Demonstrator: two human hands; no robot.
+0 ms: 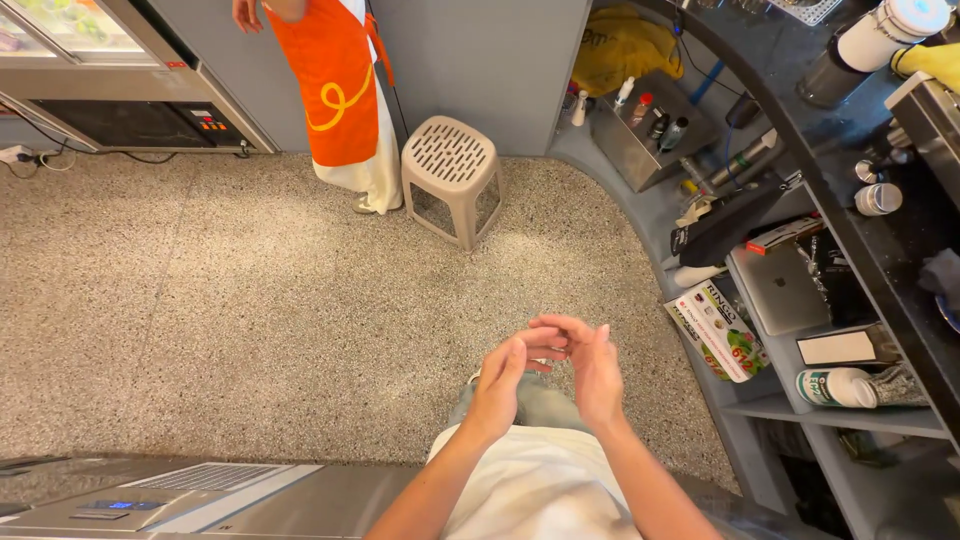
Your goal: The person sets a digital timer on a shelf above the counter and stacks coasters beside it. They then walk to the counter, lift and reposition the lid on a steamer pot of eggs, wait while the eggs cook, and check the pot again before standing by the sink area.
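Your two hands met in the lower centre of the frame, both forearms coming up from the bottom edge and angling inward over your white shirt. Your left hand (pixel 505 380) was raised with fingers loosely extended and pointing up-right, palm turned toward the other hand. Your right hand (pixel 590 365) sat just beside it, fingers half curled, its fingertips touching or overlapping the left fingers. Neither hand had hold of anything; both were open and bare, pressed lightly together at the fingers. Whether the palms touched, can't tell.

Below the hands was speckled terrazzo floor (pixel 250 320). Nearest thing on the right of the frame: a grey shelf unit (pixel 770 405) carrying a red-and-white printed box (pixel 718 330), a closed silver laptop (pixel 780 290) and a white canister lying on its side (pixel 835 387). A dark curved surface (pixel 880 240) ran along the right edge above the shelves. Upper centre: a beige plastic stool (pixel 450 175), well apart from your hands. Beside it, upper left of centre, another person stood in an orange apron (pixel 335 80). Lower left corner: a steel appliance with a small blue display (pixel 125 503).
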